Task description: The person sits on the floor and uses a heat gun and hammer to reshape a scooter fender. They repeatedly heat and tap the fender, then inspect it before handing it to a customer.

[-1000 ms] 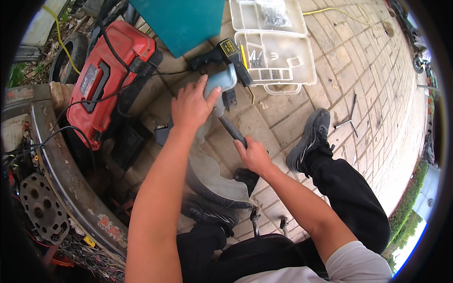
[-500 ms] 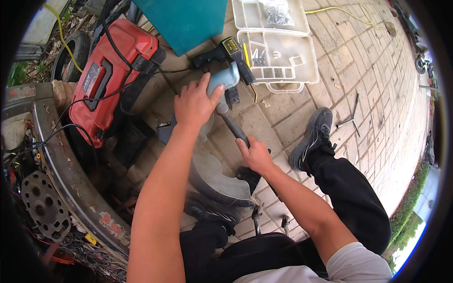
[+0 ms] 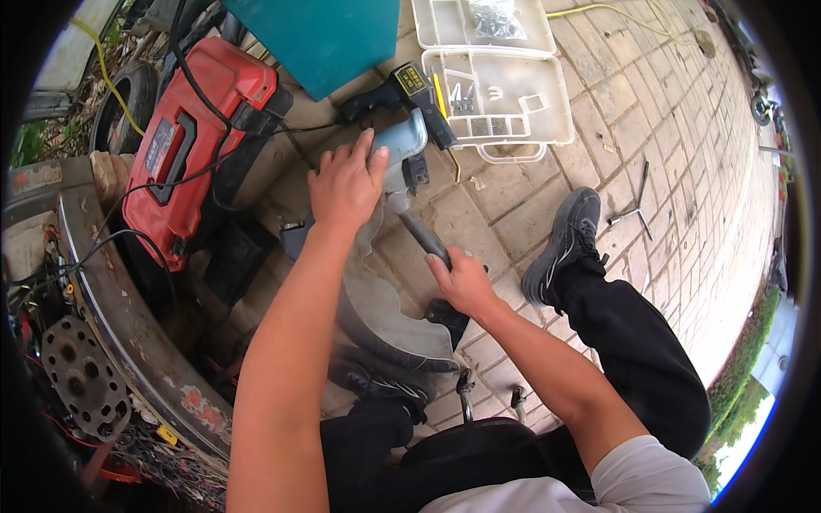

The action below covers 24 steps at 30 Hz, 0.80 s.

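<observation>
A long curved plastic part (image 3: pixel 372 303), grey inside with a dark rim and a bluish translucent far end, looks like a vehicle lamp cover. It stretches from between my legs towards the far side. My left hand (image 3: pixel 345 184) is closed over its far portion, thumb on the bluish end. My right hand (image 3: pixel 464 282) grips a dark, round-handled tool (image 3: pixel 422 237). The tool's pale head is blurred and lies against or just over the part, below my left thumb; contact cannot be made out. Beyond the bluish end lies a black pistol-shaped tool (image 3: pixel 375 103) with a cable.
A red tool case (image 3: pixel 198 128) stands at left, near a rusty vehicle beam (image 3: pixel 137 316). A teal panel (image 3: pixel 321 38) is at the back. An open clear organizer box (image 3: pixel 547 103) holds small parts. A T-shaped wrench (image 3: pixel 637 209) lies on the paving beyond my right shoe (image 3: pixel 571 239).
The view has shifted slightly, so most things sit a little further left. The head of the tool in my right hand has dipped slightly and is now blurred. Both hands keep their grip.
</observation>
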Tool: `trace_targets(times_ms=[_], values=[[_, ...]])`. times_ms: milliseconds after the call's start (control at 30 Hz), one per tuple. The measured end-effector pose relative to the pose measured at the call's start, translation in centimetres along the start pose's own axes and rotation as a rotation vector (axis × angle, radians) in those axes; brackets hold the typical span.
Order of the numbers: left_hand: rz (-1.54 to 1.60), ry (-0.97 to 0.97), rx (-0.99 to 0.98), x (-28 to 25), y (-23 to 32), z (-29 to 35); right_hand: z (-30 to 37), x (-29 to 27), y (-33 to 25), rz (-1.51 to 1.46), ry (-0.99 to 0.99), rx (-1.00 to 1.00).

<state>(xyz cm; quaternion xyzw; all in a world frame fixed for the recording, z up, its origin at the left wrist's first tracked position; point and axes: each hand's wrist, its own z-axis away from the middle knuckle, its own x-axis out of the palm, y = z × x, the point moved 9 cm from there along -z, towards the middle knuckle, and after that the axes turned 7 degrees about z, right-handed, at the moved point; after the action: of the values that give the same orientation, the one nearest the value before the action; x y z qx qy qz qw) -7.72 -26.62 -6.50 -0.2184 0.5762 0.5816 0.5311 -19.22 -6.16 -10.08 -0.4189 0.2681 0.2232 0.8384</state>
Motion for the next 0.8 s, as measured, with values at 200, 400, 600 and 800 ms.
trace_targets(times_ms=[200, 400, 600, 800], values=[[-0.028, 0.037, 0.006, 0.0, 0.0, 0.2, 0.8, 0.6, 0.1, 0.029, -0.008, 0.007], [-0.056, 0.038, 0.007, -0.2, 0.2, 0.2, -0.7, 1.4, -0.5, 0.119, -0.044, -0.016], [0.003, 0.050, 0.023, -0.2, 0.2, 0.2, 1.6, -0.3, 0.5, 0.001, -0.015, 0.067], [0.008, 0.046, 0.015, 0.0, -0.1, 0.1, 2.1, -0.6, 0.9, 0.080, -0.057, 0.083]])
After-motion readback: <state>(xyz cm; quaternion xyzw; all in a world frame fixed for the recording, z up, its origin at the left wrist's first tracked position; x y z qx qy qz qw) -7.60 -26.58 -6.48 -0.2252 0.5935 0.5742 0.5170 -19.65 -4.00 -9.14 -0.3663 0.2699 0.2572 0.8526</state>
